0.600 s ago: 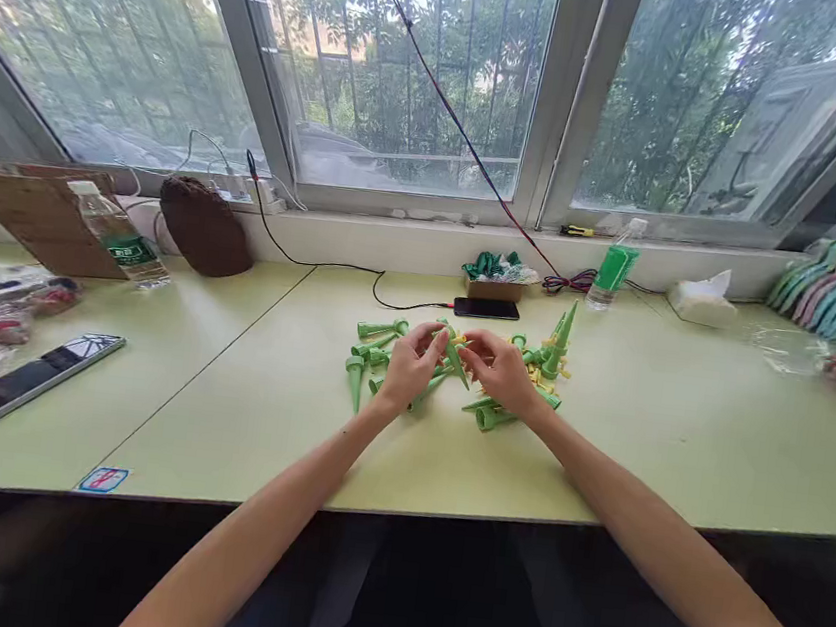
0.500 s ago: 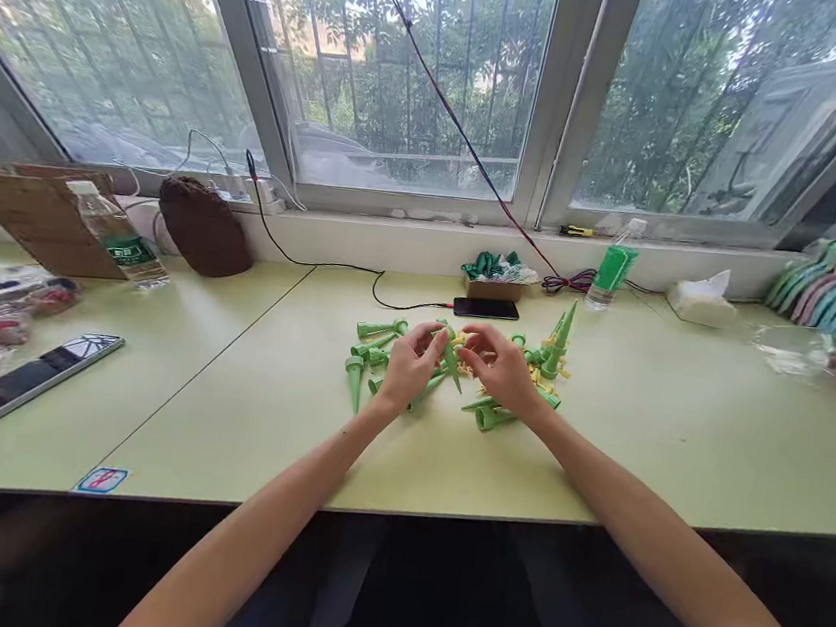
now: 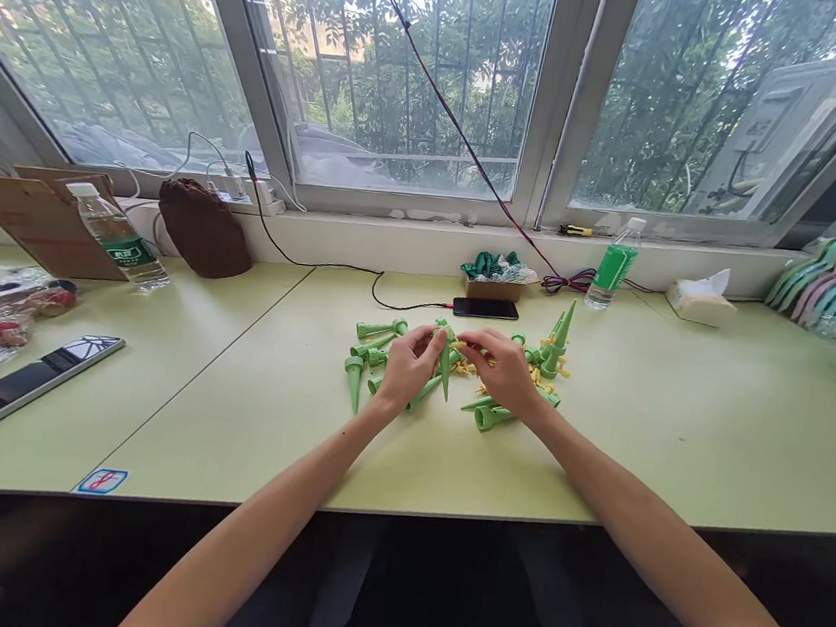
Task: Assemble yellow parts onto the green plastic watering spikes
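Observation:
My left hand [image 3: 413, 361] is closed on a green plastic watering spike [image 3: 446, 369], its tip pointing down. From the right, my right hand [image 3: 501, 365] pinches a small yellow plastic piece [image 3: 458, 344] against the upper part of that spike. Several more green spikes lie loose around both hands, among them a spike [image 3: 353, 379] at the left and a spike [image 3: 493, 418] below my right hand. Other green spikes [image 3: 559, 345] with yellow pieces on them stand or lean to the right. Small yellow pieces [image 3: 463, 367] lie scattered between the hands, partly hidden by them.
Behind the spikes a black phone [image 3: 486, 308] is plugged into a cable, near a small box [image 3: 494, 289]. A green-labelled bottle [image 3: 614, 265] and a tissue pack [image 3: 700, 300] stand farther right. Another phone [image 3: 29, 380] and a bottle [image 3: 119, 237] are at the left.
The spike in my left hand has swung to hang more upright. My right hand has brought the yellow piece up to it. Another person's hand at the far right has left the view.

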Demonstrator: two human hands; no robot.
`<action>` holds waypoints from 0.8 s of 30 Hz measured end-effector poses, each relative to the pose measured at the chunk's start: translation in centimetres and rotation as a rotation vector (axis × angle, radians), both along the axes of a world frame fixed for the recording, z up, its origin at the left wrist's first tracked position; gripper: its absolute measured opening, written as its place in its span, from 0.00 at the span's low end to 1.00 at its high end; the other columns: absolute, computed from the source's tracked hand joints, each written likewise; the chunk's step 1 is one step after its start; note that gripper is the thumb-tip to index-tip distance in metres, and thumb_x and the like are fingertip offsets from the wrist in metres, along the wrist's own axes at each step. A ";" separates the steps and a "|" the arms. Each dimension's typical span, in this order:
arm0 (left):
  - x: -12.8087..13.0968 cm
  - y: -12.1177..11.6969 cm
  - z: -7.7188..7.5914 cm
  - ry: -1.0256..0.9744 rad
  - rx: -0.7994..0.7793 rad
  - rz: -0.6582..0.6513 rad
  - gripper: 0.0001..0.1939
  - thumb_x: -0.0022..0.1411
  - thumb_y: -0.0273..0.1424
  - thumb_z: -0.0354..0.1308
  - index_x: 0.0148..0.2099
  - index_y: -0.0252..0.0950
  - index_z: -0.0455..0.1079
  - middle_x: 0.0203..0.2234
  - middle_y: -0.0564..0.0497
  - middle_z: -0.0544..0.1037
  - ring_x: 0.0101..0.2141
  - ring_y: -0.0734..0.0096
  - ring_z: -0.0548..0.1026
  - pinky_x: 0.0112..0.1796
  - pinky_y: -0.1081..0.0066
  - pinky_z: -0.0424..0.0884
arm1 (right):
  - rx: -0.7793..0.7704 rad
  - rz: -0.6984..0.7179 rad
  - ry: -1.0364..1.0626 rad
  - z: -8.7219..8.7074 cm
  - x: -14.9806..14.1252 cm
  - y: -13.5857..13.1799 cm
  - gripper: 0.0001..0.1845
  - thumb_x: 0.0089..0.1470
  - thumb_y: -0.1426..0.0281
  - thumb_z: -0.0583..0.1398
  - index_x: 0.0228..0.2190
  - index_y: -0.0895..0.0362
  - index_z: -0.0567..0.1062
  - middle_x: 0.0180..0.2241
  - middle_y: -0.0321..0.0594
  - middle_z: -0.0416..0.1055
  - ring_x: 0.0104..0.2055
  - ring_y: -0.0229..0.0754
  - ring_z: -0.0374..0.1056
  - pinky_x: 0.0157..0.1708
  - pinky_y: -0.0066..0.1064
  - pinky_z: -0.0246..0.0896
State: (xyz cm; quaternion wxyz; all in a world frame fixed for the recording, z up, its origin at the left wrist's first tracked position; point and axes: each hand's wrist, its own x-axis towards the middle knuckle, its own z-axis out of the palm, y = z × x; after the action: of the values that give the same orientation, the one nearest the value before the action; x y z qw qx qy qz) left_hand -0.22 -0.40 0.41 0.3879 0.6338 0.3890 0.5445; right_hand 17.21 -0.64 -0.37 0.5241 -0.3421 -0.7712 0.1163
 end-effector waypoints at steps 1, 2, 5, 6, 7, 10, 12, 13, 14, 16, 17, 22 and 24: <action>0.0 0.0 0.0 -0.009 -0.002 -0.014 0.24 0.60 0.51 0.59 0.41 0.33 0.74 0.21 0.54 0.69 0.20 0.77 0.64 0.22 0.73 0.61 | 0.001 -0.004 0.001 0.0 0.0 0.0 0.13 0.64 0.61 0.57 0.41 0.55 0.78 0.35 0.43 0.74 0.34 0.40 0.70 0.31 0.30 0.67; 0.0 0.0 0.0 -0.019 -0.004 -0.027 0.23 0.60 0.50 0.60 0.41 0.33 0.74 0.21 0.54 0.69 0.20 0.76 0.64 0.22 0.73 0.61 | 0.000 -0.009 0.003 0.0 0.0 0.0 0.14 0.65 0.60 0.57 0.40 0.55 0.78 0.35 0.43 0.74 0.33 0.40 0.70 0.31 0.30 0.67; 0.0 0.0 0.0 -0.044 -0.004 -0.054 0.22 0.60 0.49 0.61 0.41 0.34 0.74 0.23 0.53 0.70 0.21 0.76 0.64 0.22 0.73 0.62 | 0.005 -0.027 0.006 0.1 0.1 0.0 0.15 0.65 0.60 0.56 0.39 0.56 0.78 0.33 0.42 0.73 0.30 0.40 0.68 0.31 0.31 0.66; 0.0 0.0 0.0 -0.048 -0.003 -0.058 0.22 0.60 0.49 0.61 0.41 0.34 0.74 0.24 0.52 0.71 0.21 0.76 0.65 0.22 0.73 0.63 | 0.012 -0.032 0.006 0.1 0.1 0.0 0.15 0.65 0.60 0.56 0.39 0.56 0.78 0.32 0.42 0.73 0.30 0.40 0.68 0.31 0.31 0.65; 0.0 0.0 0.0 -0.051 -0.002 -0.060 0.21 0.60 0.49 0.61 0.41 0.34 0.74 0.24 0.52 0.72 0.21 0.76 0.65 0.22 0.73 0.63 | 0.021 -0.037 0.005 0.2 0.1 0.0 0.15 0.65 0.60 0.56 0.38 0.56 0.78 0.32 0.42 0.74 0.30 0.40 0.68 0.31 0.31 0.65; 0.0 -0.1 0.1 -0.049 -0.011 -0.055 0.20 0.60 0.48 0.61 0.40 0.34 0.73 0.24 0.52 0.72 0.21 0.77 0.64 0.22 0.74 0.62 | 0.039 -0.048 -0.007 0.2 0.1 -0.1 0.15 0.65 0.60 0.56 0.37 0.56 0.77 0.30 0.41 0.74 0.29 0.40 0.68 0.31 0.31 0.64; -0.1 -0.2 0.2 -0.040 -0.015 -0.056 0.20 0.60 0.48 0.61 0.39 0.34 0.72 0.23 0.52 0.72 0.20 0.77 0.64 0.22 0.74 0.61 | 0.041 -0.056 -0.013 0.2 0.1 -0.1 0.14 0.65 0.61 0.56 0.36 0.56 0.77 0.29 0.41 0.74 0.29 0.40 0.68 0.31 0.31 0.64; -0.1 -0.2 0.2 -0.036 -0.016 -0.057 0.20 0.60 0.48 0.61 0.39 0.34 0.72 0.23 0.53 0.71 0.20 0.78 0.64 0.22 0.74 0.61 | 0.040 -0.060 -0.015 0.2 0.2 -0.1 0.14 0.65 0.61 0.56 0.36 0.56 0.77 0.29 0.40 0.74 0.29 0.40 0.68 0.31 0.31 0.63; -0.1 -0.2 0.2 -0.032 -0.015 -0.059 0.19 0.61 0.48 0.61 0.38 0.34 0.72 0.22 0.53 0.71 0.20 0.78 0.64 0.22 0.74 0.61 | 0.038 -0.062 -0.014 0.1 0.2 -0.1 0.14 0.65 0.61 0.56 0.35 0.56 0.76 0.28 0.40 0.74 0.29 0.40 0.68 0.31 0.31 0.63; -0.1 -0.2 0.2 -0.031 -0.010 -0.063 0.19 0.60 0.48 0.61 0.39 0.35 0.71 0.21 0.54 0.70 0.20 0.77 0.65 0.22 0.74 0.62 | 0.033 -0.064 -0.010 0.1 0.2 0.0 0.13 0.64 0.62 0.56 0.35 0.56 0.76 0.28 0.40 0.73 0.29 0.40 0.68 0.31 0.31 0.63; -0.1 -0.2 0.1 -0.033 -0.005 -0.065 0.19 0.60 0.48 0.62 0.39 0.35 0.71 0.21 0.54 0.69 0.19 0.77 0.65 0.22 0.74 0.62 | 0.028 -0.064 -0.005 0.1 0.2 0.0 0.13 0.64 0.62 0.56 0.35 0.56 0.76 0.28 0.40 0.73 0.28 0.40 0.68 0.31 0.31 0.63; -0.2 0.0 -0.3 -0.012 0.093 -0.050 0.18 0.60 0.45 0.62 0.42 0.36 0.68 0.22 0.56 0.68 0.20 0.77 0.67 0.23 0.74 0.64 | -0.012 -0.056 0.033 0.1 0.2 0.0 0.13 0.63 0.61 0.57 0.34 0.57 0.76 0.28 0.40 0.74 0.28 0.40 0.68 0.31 0.31 0.64; -0.2 -0.1 -0.4 0.023 0.152 -0.019 0.16 0.61 0.44 0.62 0.43 0.37 0.67 0.23 0.57 0.67 0.21 0.78 0.67 0.24 0.75 0.65 | -0.035 -0.051 0.050 0.1 0.1 0.0 0.14 0.63 0.61 0.57 0.34 0.57 0.76 0.28 0.41 0.74 0.28 0.40 0.68 0.30 0.31 0.64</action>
State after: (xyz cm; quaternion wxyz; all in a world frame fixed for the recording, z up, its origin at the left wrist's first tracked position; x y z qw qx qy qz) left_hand -0.41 -0.48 0.05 0.3395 0.6713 0.3447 0.5615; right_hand 17.34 -0.69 -0.27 0.5399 -0.3679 -0.7467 0.1248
